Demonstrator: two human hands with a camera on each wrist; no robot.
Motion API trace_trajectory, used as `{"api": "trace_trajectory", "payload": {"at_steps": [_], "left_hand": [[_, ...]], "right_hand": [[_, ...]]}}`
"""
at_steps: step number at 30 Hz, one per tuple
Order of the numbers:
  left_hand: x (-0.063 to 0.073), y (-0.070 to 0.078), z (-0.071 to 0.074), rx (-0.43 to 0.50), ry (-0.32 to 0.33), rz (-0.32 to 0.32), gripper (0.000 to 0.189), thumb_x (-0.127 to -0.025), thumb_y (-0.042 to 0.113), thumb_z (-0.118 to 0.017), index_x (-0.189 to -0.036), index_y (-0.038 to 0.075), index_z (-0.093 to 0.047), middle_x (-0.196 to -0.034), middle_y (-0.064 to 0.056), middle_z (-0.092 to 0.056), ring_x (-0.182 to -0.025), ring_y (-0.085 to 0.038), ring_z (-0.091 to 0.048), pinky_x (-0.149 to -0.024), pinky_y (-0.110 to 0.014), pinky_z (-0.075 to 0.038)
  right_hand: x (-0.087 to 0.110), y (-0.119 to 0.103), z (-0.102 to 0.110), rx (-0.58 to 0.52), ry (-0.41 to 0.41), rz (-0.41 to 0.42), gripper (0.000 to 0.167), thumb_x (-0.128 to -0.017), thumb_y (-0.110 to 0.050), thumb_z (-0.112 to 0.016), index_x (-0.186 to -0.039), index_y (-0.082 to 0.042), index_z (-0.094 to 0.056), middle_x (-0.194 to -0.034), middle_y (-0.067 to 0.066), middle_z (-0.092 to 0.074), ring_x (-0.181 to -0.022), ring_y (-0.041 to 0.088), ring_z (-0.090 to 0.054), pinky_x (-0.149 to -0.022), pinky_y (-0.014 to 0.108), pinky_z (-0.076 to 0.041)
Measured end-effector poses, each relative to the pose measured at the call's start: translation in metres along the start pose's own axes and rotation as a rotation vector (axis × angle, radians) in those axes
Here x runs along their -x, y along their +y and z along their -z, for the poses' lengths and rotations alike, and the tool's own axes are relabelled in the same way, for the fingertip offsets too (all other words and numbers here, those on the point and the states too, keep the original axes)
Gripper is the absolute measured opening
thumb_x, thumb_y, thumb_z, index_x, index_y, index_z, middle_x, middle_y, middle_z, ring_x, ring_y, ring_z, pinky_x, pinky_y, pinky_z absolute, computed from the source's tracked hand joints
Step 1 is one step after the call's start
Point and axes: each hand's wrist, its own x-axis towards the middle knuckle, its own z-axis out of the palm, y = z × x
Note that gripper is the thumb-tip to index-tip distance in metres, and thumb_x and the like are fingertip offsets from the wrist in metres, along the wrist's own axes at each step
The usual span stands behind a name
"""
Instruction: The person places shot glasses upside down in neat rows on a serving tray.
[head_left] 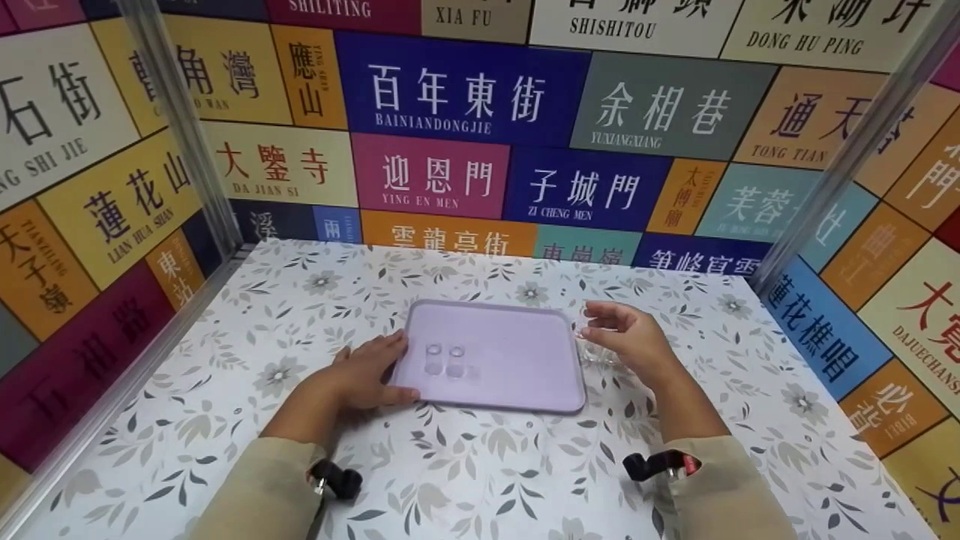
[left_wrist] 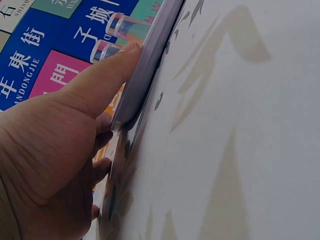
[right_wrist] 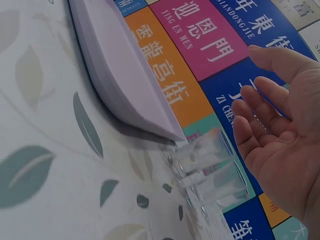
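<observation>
A pale purple tray (head_left: 517, 360) lies flat on the table, with two small clear glasses (head_left: 455, 361) standing on its left part. My left hand (head_left: 364, 375) touches the tray's near left corner, fingers along the left edge and thumb at the front edge; in the left wrist view the thumb (left_wrist: 107, 75) lies against the rim. Just past the tray's right edge, my right hand (head_left: 630, 337) hovers beside more clear glasses (head_left: 598, 352), its fingers loosely bent. Two of these glasses (right_wrist: 205, 155) show in the right wrist view, apart from the palm. A clear glint shows between the fingers.
The table (head_left: 480, 465) wears a white cover printed with grey leaves and flowers. Behind it and on both sides stand panels (head_left: 461, 90) of colourful place-name signs, with clear corner posts (head_left: 180, 120). Dark camera mounts (head_left: 337, 478) sit at both wrists.
</observation>
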Motion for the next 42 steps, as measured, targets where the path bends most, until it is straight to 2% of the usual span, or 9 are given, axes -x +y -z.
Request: {"api": "trace_trajectory", "payload": {"at_steps": [7, 12, 19, 25, 31, 35, 38, 42], "left_hand": [[-0.001, 0.000, 0.000, 0.005, -0.010, 0.008, 0.115, -0.086, 0.078, -0.072, -0.173, 0.025, -0.019, -0.183, 0.004, -0.011, -0.170, -0.033, -0.009, -0.132, -0.075, 0.001], [-0.001, 0.002, 0.001, 0.005, -0.010, 0.014, 0.116, -0.085, 0.078, -0.073, -0.173, 0.026, -0.019, -0.183, 0.006, -0.010, -0.171, -0.032, -0.009, -0.132, -0.074, 0.002], [0.001, 0.003, 0.001, 0.010, -0.004, 0.005, 0.115, -0.085, 0.077, -0.073, -0.173, 0.026, -0.020, -0.183, 0.006, -0.010, -0.170, -0.033, -0.009, -0.133, -0.073, 0.002], [0.002, 0.002, 0.001, 0.007, 0.001, -0.002, 0.114, -0.086, 0.076, -0.073, -0.173, 0.025, -0.020, -0.183, 0.006, -0.011, -0.170, -0.033, -0.009, -0.133, -0.074, 0.001], [0.004, 0.003, 0.001, 0.019, 0.004, 0.001, 0.114, -0.086, 0.075, -0.074, -0.173, 0.026, -0.020, -0.183, 0.006, -0.011, -0.170, -0.032, -0.009, -0.133, -0.073, 0.002], [0.003, 0.003, 0.001, 0.016, -0.002, 0.006, 0.115, -0.085, 0.076, -0.074, -0.173, 0.026, -0.019, -0.183, 0.007, -0.010, -0.171, -0.032, -0.008, -0.133, -0.073, 0.003], [0.003, 0.003, 0.001, 0.014, -0.005, 0.007, 0.115, -0.085, 0.077, -0.073, -0.173, 0.026, -0.019, -0.183, 0.007, -0.009, -0.171, -0.032, -0.008, -0.133, -0.073, 0.003], [0.003, 0.002, 0.002, 0.011, -0.006, 0.005, 0.116, -0.085, 0.077, -0.073, -0.173, 0.026, -0.019, -0.183, 0.006, -0.010, -0.171, -0.033, -0.008, -0.133, -0.073, 0.003]], "right_hand": [[0.008, 0.006, 0.023, 0.054, 0.035, -0.038, 0.067, -0.093, -0.039, -0.085, -0.150, -0.013, -0.061, -0.153, 0.018, -0.060, -0.124, 0.012, -0.062, -0.094, 0.016, -0.056], [0.013, 0.015, 0.038, 0.080, 0.049, -0.046, 0.066, -0.095, -0.041, -0.083, -0.151, -0.013, -0.061, -0.152, 0.016, -0.061, -0.121, 0.008, -0.062, -0.093, 0.015, -0.056], [0.017, 0.028, 0.055, 0.084, 0.068, -0.066, 0.068, -0.094, -0.044, -0.083, -0.151, -0.014, -0.061, -0.140, -0.002, -0.066, -0.116, 0.005, -0.062, -0.092, 0.014, -0.055], [0.014, 0.039, 0.053, 0.078, 0.022, -0.071, 0.069, -0.094, -0.036, -0.085, -0.152, -0.009, -0.059, -0.151, 0.013, -0.062, -0.113, 0.003, -0.064, -0.089, 0.017, -0.056], [0.010, 0.050, 0.048, 0.130, -0.039, -0.171, 0.073, -0.095, -0.034, -0.083, -0.158, -0.012, -0.053, -0.156, 0.013, -0.060, -0.115, 0.005, -0.064, -0.094, 0.024, -0.056], [0.008, 0.057, 0.042, 0.170, -0.046, -0.194, 0.070, -0.093, -0.031, -0.085, -0.153, -0.009, -0.058, -0.140, 0.014, -0.066, -0.114, 0.012, -0.062, -0.094, 0.022, -0.052], [0.006, 0.063, 0.038, 0.224, -0.030, -0.168, 0.065, -0.090, -0.028, -0.086, -0.147, -0.007, -0.064, -0.121, 0.009, -0.071, -0.106, 0.014, -0.062, -0.091, 0.021, -0.050], [0.003, 0.068, 0.034, 0.310, -0.022, -0.141, 0.060, -0.089, -0.026, -0.087, -0.142, -0.006, -0.068, -0.110, 0.005, -0.072, -0.099, 0.016, -0.061, -0.086, 0.023, -0.051]]}}
